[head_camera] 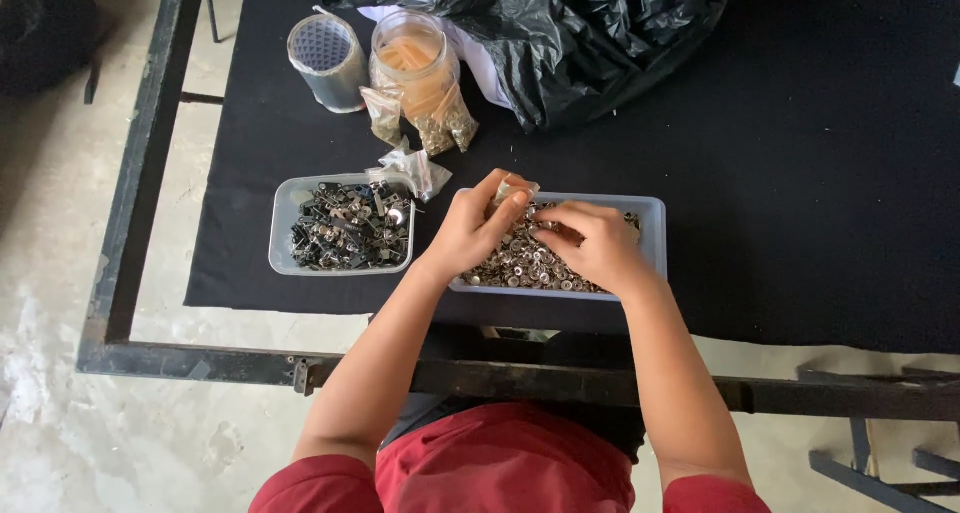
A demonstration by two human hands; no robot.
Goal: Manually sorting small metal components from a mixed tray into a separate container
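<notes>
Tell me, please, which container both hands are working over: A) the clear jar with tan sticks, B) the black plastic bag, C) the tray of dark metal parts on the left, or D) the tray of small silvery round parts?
D: the left hand, pinching a small clear bag, and the right hand are both over the tray of small silvery round parts, apart from the other containers.

You see even, soft daylight with faint shadows; glare glints off the black plastic bag [590, 33] at the table's [800, 173] far edge. Focus stays sharp throughout.
</notes>
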